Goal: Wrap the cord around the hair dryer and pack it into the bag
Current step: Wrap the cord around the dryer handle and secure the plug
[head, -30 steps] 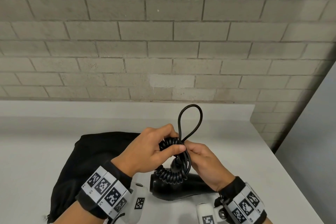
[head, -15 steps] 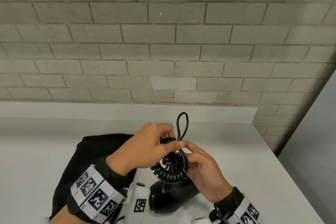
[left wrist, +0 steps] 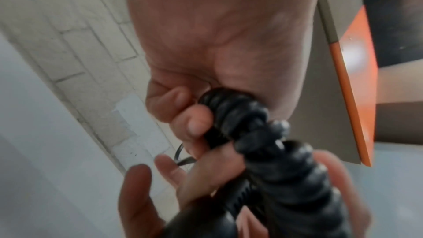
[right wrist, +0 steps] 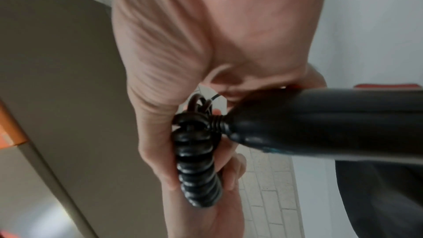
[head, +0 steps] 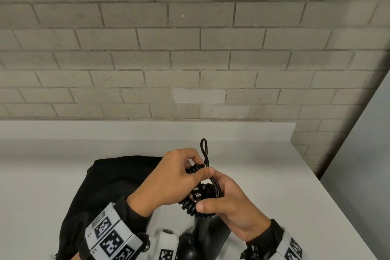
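Both hands above desk (head: 274, 175), cord bundled between them.
Left hand (head: 168, 181) fingers pinch coiled cord (head: 196, 210) top; right hand (head: 234, 202) fingers clasp bundle, plug.
Cord springy, rubbery, likely to unwind: hold at crossing.
Hair dryer (head: 207, 236) hard, smooth, hangs below: best gripped by handle.
Bag (head: 109, 188) soft, limp, on desk left.

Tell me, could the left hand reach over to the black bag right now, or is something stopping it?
Probably not just yet. The bag lies right beside the left hand with nothing between them, but that hand grips the coiled cord, which the right hand holds too. It would need to let go first.
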A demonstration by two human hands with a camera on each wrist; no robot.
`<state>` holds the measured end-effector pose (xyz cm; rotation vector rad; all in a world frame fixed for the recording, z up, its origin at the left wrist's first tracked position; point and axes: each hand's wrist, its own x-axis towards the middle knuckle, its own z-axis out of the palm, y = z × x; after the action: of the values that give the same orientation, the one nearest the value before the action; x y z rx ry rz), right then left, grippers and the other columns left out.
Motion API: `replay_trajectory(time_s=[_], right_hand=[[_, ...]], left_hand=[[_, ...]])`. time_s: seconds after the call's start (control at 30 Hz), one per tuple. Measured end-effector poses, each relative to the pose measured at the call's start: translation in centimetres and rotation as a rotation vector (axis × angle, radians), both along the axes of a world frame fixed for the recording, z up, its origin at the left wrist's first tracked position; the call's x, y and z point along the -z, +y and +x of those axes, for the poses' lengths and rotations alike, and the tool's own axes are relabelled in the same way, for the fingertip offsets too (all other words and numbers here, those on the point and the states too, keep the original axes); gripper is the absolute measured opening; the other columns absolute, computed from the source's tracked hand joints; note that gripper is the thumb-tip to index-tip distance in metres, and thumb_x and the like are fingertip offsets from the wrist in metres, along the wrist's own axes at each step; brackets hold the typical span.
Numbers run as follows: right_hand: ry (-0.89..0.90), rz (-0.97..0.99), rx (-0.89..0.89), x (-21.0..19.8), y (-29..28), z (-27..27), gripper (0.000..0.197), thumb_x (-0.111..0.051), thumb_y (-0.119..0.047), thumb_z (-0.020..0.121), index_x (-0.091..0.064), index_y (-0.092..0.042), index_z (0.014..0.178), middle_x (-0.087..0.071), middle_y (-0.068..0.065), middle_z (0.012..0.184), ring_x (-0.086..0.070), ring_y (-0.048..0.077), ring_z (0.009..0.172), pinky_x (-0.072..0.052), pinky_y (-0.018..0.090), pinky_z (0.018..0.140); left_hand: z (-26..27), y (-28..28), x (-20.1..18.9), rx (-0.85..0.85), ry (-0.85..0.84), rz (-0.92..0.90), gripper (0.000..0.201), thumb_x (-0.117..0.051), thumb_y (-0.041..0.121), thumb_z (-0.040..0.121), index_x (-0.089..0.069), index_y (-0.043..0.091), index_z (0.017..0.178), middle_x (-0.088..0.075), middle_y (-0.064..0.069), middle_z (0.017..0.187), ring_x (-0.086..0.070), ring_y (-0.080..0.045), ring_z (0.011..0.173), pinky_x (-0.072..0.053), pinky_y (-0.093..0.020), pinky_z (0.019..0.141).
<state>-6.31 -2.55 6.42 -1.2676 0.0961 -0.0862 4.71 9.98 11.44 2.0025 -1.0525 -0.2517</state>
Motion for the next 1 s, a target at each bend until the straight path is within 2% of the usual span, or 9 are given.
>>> replay_trajectory(time_s=[0.1, 0.2, 0.33, 0.47, 0.63, 0.73, 0.8, 0.93, 1.0], right_hand=[[0.056, -0.145, 0.070, -0.7, 0.5, -0.1, 0.072, -0.082, -0.001, 0.062, -0.053, -0.015, 0.126, -0.071, 0.012, 0.113, -0.069, 0.025, 0.101, -0.055, 0.031, 0.084], [0.114, -0.347, 0.206, -1.1, 1.4, -0.2, 0.079, -0.088, -0.028, 0.057, -0.047, -0.035, 0.124, -0.069, -0.003, 0.112, -0.067, 0.012, 0.105, -0.054, 0.030, 0.091], [0.074, -0.623, 0.400, -1.3, 2.2, -0.9, 0.077, -0.081, -0.054, 0.062, -0.032, -0.052, 0.121, -0.066, -0.018, 0.110, -0.059, -0.001, 0.108, -0.046, 0.021, 0.093], [-0.196, -1.033, 0.627, -0.6, 3.0, -1.3, 0.023, -0.062, -0.045, 0.083, -0.059, -0.038, 0.105, -0.053, -0.025, 0.114, -0.054, -0.003, 0.108, -0.047, 0.014, 0.084], [-0.176, -1.224, 0.688, 0.7, 3.1, -1.3, 0.025, -0.041, -0.045, 0.094, -0.061, -0.029, 0.099, -0.055, -0.020, 0.127, -0.039, 0.005, 0.129, -0.037, 0.022, 0.101], [-0.154, -1.062, 0.695, -0.4, 3.2, -2.0, 0.016, -0.037, -0.050, 0.091, -0.049, -0.040, 0.093, -0.051, -0.030, 0.119, -0.044, -0.003, 0.119, -0.037, 0.012, 0.091], [-0.169, -0.840, 0.721, -2.0, 2.7, -2.9, 0.019, -0.039, -0.056, 0.086, -0.050, -0.041, 0.090, -0.059, -0.026, 0.112, -0.056, -0.001, 0.107, -0.041, 0.009, 0.084], [-0.262, -0.340, 0.701, -5.5, 0.2, -4.7, 0.035, -0.058, -0.053, 0.079, -0.065, -0.020, 0.088, -0.073, -0.001, 0.094, -0.072, 0.022, 0.088, -0.058, 0.029, 0.073], [-0.293, -0.207, 0.634, -7.0, -0.6, -5.4, 0.050, -0.072, -0.057, 0.072, -0.065, -0.009, 0.084, -0.072, 0.012, 0.088, -0.073, 0.033, 0.082, -0.059, 0.032, 0.068]], left_hand=[[-0.3, -0.1, 0.1, -0.041, 0.052, -0.033, 0.023, -0.074, 0.043, 0.084, -0.065, 0.023, 0.078, -0.046, 0.009, 0.041, -0.035, -0.006, 0.037, -0.031, -0.015, 0.043], [-0.6, -0.1, 0.5, -0.090, 0.098, -0.093, 0.021, -0.076, 0.038, 0.083, -0.067, 0.020, 0.079, -0.048, 0.008, 0.041, -0.039, -0.003, 0.035, -0.032, -0.013, 0.043], [-0.1, 0.1, 0.8, -0.201, 0.142, -0.155, 0.021, -0.079, 0.040, 0.080, -0.069, 0.021, 0.080, -0.069, -0.003, 0.060, -0.062, -0.011, 0.049, -0.049, -0.023, 0.051], [-0.4, -0.3, 1.0, -0.251, 0.167, -0.208, 0.024, -0.081, 0.037, 0.079, -0.068, 0.017, 0.078, -0.070, -0.005, 0.063, -0.063, -0.019, 0.052, -0.050, -0.029, 0.053], [-1.1, -1.0, 1.3, -0.220, 0.179, -0.243, 0.026, -0.078, 0.035, 0.082, -0.064, 0.013, 0.077, -0.056, 0.004, 0.048, -0.041, -0.008, 0.039, -0.035, -0.018, 0.042], [-1.2, -1.2, 1.2, -0.209, 0.147, -0.236, 0.029, -0.077, 0.037, 0.083, -0.061, 0.014, 0.077, -0.050, 0.009, 0.043, -0.037, -0.005, 0.036, -0.031, -0.014, 0.042], [-0.7, -1.0, 1.2, -0.227, 0.115, -0.233, 0.030, -0.077, 0.038, 0.082, -0.059, 0.015, 0.077, -0.048, 0.009, 0.042, -0.036, -0.005, 0.036, -0.030, -0.014, 0.042], [-0.1, -0.4, 1.0, -0.206, 0.126, -0.198, 0.029, -0.076, 0.041, 0.082, -0.057, 0.021, 0.089, -0.050, 0.012, 0.045, -0.036, -0.005, 0.037, -0.032, -0.013, 0.043], [-0.3, -0.4, 1.3, -0.174, 0.102, -0.194, 0.032, -0.074, 0.044, 0.083, -0.052, 0.029, 0.098, -0.050, 0.005, 0.050, -0.034, -0.007, 0.040, -0.035, -0.021, 0.046]])
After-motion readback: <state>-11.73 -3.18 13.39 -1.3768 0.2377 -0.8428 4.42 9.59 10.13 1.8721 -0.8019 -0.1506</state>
